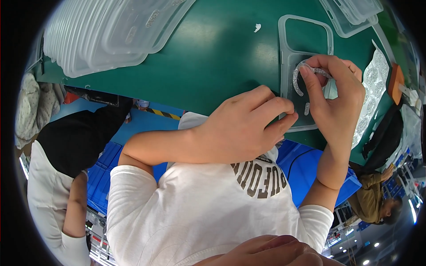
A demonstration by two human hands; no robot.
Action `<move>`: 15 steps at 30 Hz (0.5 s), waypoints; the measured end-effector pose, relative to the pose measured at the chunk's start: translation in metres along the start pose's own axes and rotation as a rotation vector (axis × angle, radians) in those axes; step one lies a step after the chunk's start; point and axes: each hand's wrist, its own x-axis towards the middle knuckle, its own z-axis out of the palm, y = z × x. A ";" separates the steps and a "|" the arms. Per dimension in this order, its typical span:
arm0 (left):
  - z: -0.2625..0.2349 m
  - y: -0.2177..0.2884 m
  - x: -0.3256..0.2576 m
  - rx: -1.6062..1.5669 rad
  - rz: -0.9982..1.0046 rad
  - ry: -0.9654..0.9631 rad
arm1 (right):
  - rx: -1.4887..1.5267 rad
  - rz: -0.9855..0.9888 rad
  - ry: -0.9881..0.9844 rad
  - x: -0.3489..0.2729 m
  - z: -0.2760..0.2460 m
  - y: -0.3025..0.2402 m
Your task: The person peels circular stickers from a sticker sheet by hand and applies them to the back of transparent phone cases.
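A clear phone case (306,42) lies flat on the green table (222,57). My left hand (239,128) reaches in from the left, and its fingertips press on the case's near left edge. My right hand (335,95) pinches a silver glitter ring (304,73) between thumb and forefinger. It holds the ring over the lower half of the case. A small silver glitter piece (307,108) sits on the case just below the ring.
A stack of clear plastic trays (102,35) fills the table's top left, and more clear trays (355,13) sit top right. A sheet of glitter rings (372,88) and an orange object (395,82) lie at the right. Another person (57,177) stands left, another (377,199) lower right.
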 end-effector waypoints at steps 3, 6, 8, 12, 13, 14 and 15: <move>0.002 -0.001 0.000 -0.007 0.011 0.024 | 0.008 0.006 -0.002 0.001 -0.001 0.000; 0.002 -0.002 0.000 -0.002 0.015 0.023 | 0.029 0.020 0.008 0.000 0.000 0.001; 0.000 -0.001 0.001 -0.006 0.007 0.012 | 0.033 0.031 0.009 0.000 0.000 0.001; -0.001 -0.001 0.002 -0.002 0.009 0.000 | -0.044 0.069 -0.032 0.000 -0.005 -0.002; -0.001 0.000 0.001 -0.023 -0.013 -0.014 | -0.044 0.070 -0.031 0.000 -0.006 -0.004; -0.002 0.000 0.000 -0.044 -0.034 -0.028 | -0.113 0.076 -0.007 0.000 -0.007 -0.007; -0.005 -0.002 0.002 -0.043 -0.033 -0.029 | -0.182 0.082 0.017 0.001 -0.007 -0.008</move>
